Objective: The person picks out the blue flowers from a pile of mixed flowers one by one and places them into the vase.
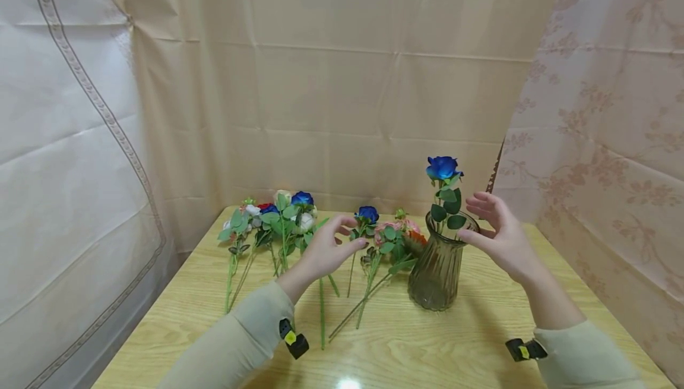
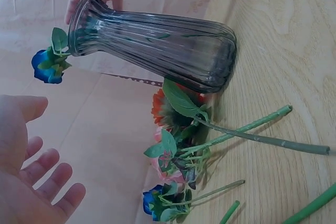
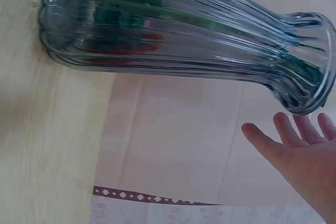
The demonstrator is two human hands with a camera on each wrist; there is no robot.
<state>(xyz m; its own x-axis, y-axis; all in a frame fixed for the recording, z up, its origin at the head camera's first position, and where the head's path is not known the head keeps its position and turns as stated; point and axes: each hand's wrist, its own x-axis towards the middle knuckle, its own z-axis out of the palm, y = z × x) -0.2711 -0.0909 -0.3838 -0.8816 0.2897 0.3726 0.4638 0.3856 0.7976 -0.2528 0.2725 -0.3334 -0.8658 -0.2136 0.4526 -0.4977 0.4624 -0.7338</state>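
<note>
A ribbed, tinted glass vase (image 1: 435, 273) stands upright on the right half of the table. In it is a single blue rose (image 1: 442, 168), its bloom and leaves above the rim. My right hand (image 1: 497, 237) is beside the vase's mouth, fingers spread and nothing gripped; in the right wrist view its fingertips (image 3: 251, 129) lie just beyond the rim. Left of the vase, my left hand (image 1: 327, 247) hovers over the flowers with loosely bent fingers and holds nothing. Another blue rose (image 1: 367, 215) lies between that hand and the vase.
Pink flowers (image 1: 392, 231) and an orange flower (image 2: 163, 109) lie close beside the vase, stems toward the front. At the left lies a bunch with white flowers (image 1: 305, 223), blue roses (image 1: 302, 198) and a red bloom (image 1: 264, 205). Curtains (image 1: 331, 92) hang behind the wooden table (image 1: 406, 347).
</note>
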